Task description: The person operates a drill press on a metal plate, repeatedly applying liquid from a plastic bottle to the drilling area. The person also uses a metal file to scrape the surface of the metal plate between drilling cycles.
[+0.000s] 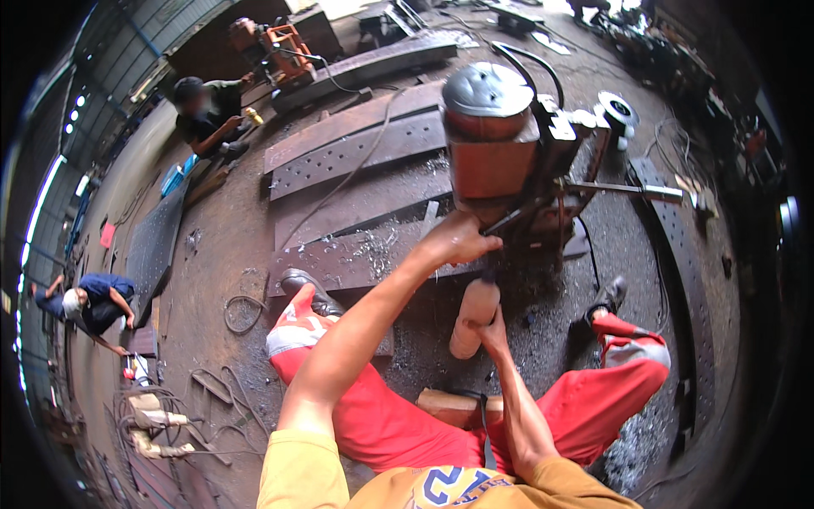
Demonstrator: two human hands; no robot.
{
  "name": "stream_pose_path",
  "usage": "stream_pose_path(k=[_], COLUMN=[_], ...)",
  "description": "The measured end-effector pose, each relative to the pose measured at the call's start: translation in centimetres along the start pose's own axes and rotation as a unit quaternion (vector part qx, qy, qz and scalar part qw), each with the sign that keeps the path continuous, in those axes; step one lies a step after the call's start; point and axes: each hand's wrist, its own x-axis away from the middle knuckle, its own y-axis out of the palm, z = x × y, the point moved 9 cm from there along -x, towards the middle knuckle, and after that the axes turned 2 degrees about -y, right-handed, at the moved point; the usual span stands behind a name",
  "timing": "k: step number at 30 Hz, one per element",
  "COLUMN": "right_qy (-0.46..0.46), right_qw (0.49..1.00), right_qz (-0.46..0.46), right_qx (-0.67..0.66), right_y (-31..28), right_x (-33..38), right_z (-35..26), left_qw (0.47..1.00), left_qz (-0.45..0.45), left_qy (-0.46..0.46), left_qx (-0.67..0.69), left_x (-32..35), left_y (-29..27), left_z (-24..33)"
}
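In front of me stands a drilling machine with an orange-red motor housing (493, 165) and a silver domed cap (487, 89). My left hand (459, 238) is closed just below the housing, near a dark slanting rod (511, 218); what lies inside its fingers is hidden. A pale, cloudy plastic bottle (475, 316) is gripped in my right hand (492, 332), its dark nozzle end toward the machine. Under the machine lie dark steel plates (339, 261), with metal shavings (373, 250) scattered on them.
Perforated steel plates (365, 153) lie beyond, crossed by a cable. A long drilled beam (678, 280) runs along the right. Coiled cables and a power tool (157, 424) lie at lower left. One person (208, 114) crouches far left; another (97, 301) bends at the left.
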Motion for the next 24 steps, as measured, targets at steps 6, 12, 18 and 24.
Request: stream_pose_path(k=[6,12,18,24], right_qy=[0.028,0.03,0.021,-0.026], right_qw=[0.99,0.989,0.986,0.986], right_qz=[-0.104,-0.111,-0.142,-0.147], right_qx=[0.09,0.098,0.079,0.071], right_y=[2.8,2.9,2.9,2.6], right_x=[2.6,3.5,3.3,2.7], right_z=[-0.6,-0.9,0.3,2.3], left_qw=[0.999,0.998,0.998,0.999], left_qz=[0.037,0.046,0.039,0.03], left_qy=[0.035,0.036,0.044,0.023], left_qx=[0.0,0.008,0.006,0.023], left_x=[1.3,1.4,0.0,0.1], left_y=[-1.2,-0.8,0.3,-0.1], left_z=[1.2,0.4,-1.6,-0.4])
